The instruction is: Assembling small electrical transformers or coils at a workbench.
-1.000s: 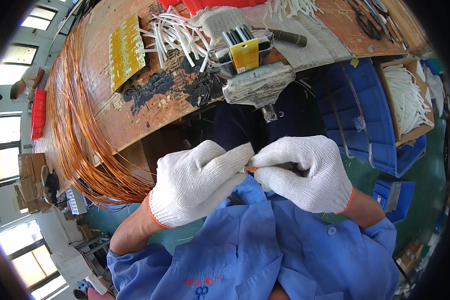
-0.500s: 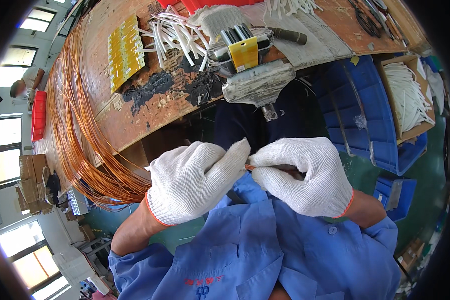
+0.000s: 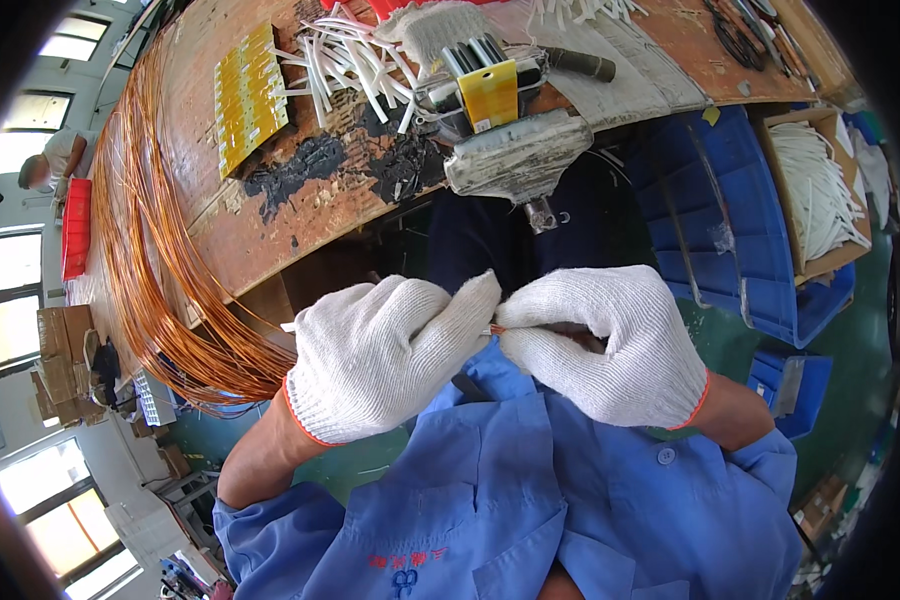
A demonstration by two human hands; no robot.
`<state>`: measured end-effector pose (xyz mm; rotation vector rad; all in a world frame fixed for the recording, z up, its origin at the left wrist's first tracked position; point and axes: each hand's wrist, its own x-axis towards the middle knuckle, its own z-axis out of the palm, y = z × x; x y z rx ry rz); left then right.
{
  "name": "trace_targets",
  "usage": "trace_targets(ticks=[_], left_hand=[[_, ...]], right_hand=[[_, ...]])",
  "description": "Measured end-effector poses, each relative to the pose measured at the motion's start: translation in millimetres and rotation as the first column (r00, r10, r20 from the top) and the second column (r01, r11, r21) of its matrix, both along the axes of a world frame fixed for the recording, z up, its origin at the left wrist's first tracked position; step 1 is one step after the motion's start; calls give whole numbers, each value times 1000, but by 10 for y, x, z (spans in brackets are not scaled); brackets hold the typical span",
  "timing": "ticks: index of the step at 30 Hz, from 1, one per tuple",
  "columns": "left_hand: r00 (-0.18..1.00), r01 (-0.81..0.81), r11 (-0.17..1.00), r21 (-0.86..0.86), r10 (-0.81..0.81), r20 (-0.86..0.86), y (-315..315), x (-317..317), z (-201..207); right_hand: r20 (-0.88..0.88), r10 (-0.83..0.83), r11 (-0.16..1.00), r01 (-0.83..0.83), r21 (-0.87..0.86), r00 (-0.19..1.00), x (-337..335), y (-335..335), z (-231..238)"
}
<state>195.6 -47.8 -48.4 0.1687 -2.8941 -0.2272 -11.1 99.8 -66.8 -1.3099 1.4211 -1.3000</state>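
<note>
My gloved left hand [image 3: 385,355] is closed, its thumb and fingertips pinched together. A short white end of a sleeving tube [image 3: 288,327] sticks out past its outer side; the rest is hidden in the glove. My gloved right hand [image 3: 605,345] pinches a copper wire [image 3: 498,329], and only a short orange-brown bit shows between the two hands. The fingertips of both hands almost touch, just in front of my blue jacket. Whether the wire sits inside the tube is hard to see.
Ahead stands a bench vise [image 3: 520,160] holding a yellow plate [image 3: 489,94] with dark bars. Loose white tubes [image 3: 355,65] and a yellow strip panel [image 3: 251,100] lie on the wooden bench. Copper wires [image 3: 155,250] hang at left; a box of tubes [image 3: 815,190] and blue bins [image 3: 705,220] stand right.
More of the white tube now shows at the outer side of my left hand. Both hands stay nearly in place, still pinched close together.
</note>
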Motion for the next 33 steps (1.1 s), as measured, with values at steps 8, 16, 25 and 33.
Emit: trace_targets(ticks=[8, 16, 25, 33], left_hand=[[999, -51, 996, 68, 50, 10, 28, -10, -18], [996, 55, 998, -42, -52, 77, -12, 3, 24], [988, 125, 979, -161, -109, 105, -67, 26, 44], [998, 68, 998, 14, -68, -14, -100, 43, -2]], right_hand=[[-326, -77, 989, 30, -146, 942, 59, 2, -69], [-233, 34, 990, -66, -129, 972, -3, -49, -84], [-52, 69, 989, -61, 138, 996, -14, -44, -71], [-381, 86, 996, -65, 66, 921, 26, -54, 62]])
